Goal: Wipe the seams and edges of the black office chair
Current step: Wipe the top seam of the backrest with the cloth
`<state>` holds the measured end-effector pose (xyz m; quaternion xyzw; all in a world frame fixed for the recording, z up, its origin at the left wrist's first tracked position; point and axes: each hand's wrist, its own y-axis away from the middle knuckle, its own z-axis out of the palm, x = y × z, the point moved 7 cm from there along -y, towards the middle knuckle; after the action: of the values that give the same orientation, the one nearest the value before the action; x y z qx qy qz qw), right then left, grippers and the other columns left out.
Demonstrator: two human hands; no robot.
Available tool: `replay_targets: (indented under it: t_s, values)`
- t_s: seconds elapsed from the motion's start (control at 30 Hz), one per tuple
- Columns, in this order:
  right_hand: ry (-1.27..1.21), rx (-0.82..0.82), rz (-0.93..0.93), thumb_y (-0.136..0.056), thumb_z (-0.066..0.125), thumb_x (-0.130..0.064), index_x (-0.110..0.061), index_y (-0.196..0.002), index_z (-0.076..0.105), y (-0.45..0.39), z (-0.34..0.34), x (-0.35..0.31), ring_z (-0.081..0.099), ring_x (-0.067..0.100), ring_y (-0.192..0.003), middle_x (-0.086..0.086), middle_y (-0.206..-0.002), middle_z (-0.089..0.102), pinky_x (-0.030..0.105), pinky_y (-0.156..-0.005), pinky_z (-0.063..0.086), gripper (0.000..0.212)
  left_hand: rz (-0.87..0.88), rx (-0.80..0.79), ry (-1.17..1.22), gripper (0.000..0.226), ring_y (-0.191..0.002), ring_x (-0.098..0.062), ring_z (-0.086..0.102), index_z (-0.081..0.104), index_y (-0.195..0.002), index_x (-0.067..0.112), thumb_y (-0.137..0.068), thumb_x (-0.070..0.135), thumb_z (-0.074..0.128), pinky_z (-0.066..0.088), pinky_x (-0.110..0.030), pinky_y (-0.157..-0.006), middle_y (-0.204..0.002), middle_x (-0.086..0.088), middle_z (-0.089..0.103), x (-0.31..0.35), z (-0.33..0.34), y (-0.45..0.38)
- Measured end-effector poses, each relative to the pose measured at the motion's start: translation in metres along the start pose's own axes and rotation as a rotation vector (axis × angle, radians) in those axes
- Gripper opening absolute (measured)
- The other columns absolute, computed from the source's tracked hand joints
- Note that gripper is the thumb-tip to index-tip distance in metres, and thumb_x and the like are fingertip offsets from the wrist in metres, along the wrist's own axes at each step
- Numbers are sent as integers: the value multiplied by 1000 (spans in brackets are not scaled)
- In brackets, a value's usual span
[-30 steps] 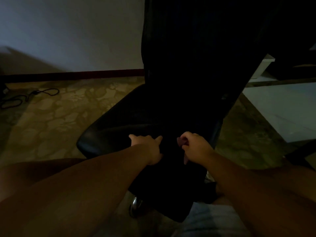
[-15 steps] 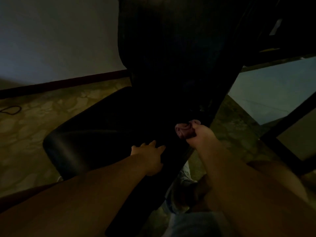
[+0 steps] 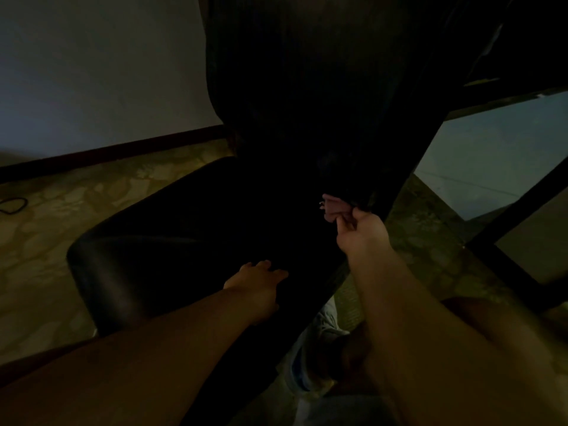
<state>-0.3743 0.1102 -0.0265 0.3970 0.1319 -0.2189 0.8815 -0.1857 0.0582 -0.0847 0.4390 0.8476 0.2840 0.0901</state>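
Observation:
The black office chair (image 3: 172, 241) fills the middle of the dim view, its seat at the left and its tall backrest rising to the top. My right hand (image 3: 361, 232) pinches a small pinkish cloth (image 3: 333, 207) and holds it against the lower right edge of the backrest. My left hand (image 3: 256, 287) rests flat with straight fingers on the dark chair surface below and left of the cloth.
Patterned floor (image 3: 61, 216) spreads to the left, with a dark baseboard (image 3: 107, 152) under a pale wall and a black cable (image 3: 13, 206) at the far left. A dark frame with a pale panel (image 3: 491, 155) stands close on the right. My knees are at the bottom.
My right hand has slid the cloth up along the backrest's right edge. My left hand stayed low on the chair. The view has swung rightward.

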Motion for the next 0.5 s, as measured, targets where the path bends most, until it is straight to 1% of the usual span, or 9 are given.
replay_targets:
  t_s: [0.03, 0.1, 0.13, 0.17, 0.2, 0.23, 0.33, 0.43, 0.5]
  values:
    - [-17, -4, -28, -108, 31, -10, 0, -126, 51, 5, 1, 1, 50, 25, -131, 18, -113, 61, 29, -105, 41, 29, -8, 8, 10, 80, -154, -35, 13, 12, -160, 36, -97, 44, 60, 26, -50, -121, -168, -6, 9, -3, 2, -4]
    - [-46, -49, -97, -106, 34, -7, -4, -123, 53, 9, 2, 4, 68, 23, -102, 22, -95, 69, 26, -81, 55, 27, -29, 2, 15, 84, -153, -34, 13, 9, -160, 39, -94, 47, 62, 33, -53, -117, -168, -4, 10, -8, 8, -12]
    - [-71, -100, -124, -104, 35, -6, -2, -123, 53, 11, 5, 6, 72, 22, -90, 22, -95, 72, 25, -74, 57, 26, -39, -2, 5, 86, -153, -33, 13, 8, -160, 40, -94, 49, 62, 36, -53, -115, -168, -4, 10, -10, 12, -16]
    - [-97, -145, -145, -102, 38, -5, -1, -128, 52, 12, 8, 7, 72, 23, -90, 22, -106, 71, 26, -76, 58, 30, -46, -1, -5, 87, -153, -33, 14, 7, -159, 40, -93, 49, 62, 37, -53, -114, -168, -3, 10, -11, 13, -18]
    - [-111, -170, -161, -100, 42, -3, -1, -131, 52, 12, 11, 8, 70, 25, -100, 21, -119, 67, 28, -85, 57, 33, -53, 2, -10, 87, -153, -33, 14, 7, -159, 40, -93, 49, 63, 38, -53, -113, -168, -4, 10, -11, 13, -19]
    - [-121, -194, -177, -98, 44, -2, -3, -130, 53, 14, 15, 6, 67, 27, -108, 21, -125, 64, 31, -90, 56, 33, -53, 4, -12, 86, -152, -33, 15, 8, -159, 40, -93, 49, 63, 39, -53, -113, -168, -4, 9, -11, 14, -18]
    - [-119, -203, -202, -99, 43, -1, -4, -125, 56, 18, 24, 4, 68, 27, -105, 18, -116, 68, 30, -89, 56, 29, -56, -6, 13, 83, -151, -37, 14, 8, -160, 41, -96, 46, 61, 38, -53, -114, -168, -2, 5, -9, 15, -15]
    - [-114, -104, -150, -101, 43, -4, -6, -133, 52, 7, 18, 9, 62, 27, -114, 16, -132, 59, 31, -102, 48, 33, -54, 6, -3, 84, -152, -35, 14, 8, -159, 41, -95, 50, 61, 37, -53, -114, -168, -3, 7, -10, 17, -17]
    - [-91, -7, -94, -103, 44, -6, -9, -122, 57, -1, 8, 15, 56, 25, -124, 12, -136, 55, 28, -104, 45, 23, -49, 6, 2, 85, -152, -34, 15, 8, -159, 40, -94, 52, 61, 37, -53, -114, -167, -5, 10, -12, 19, -21]
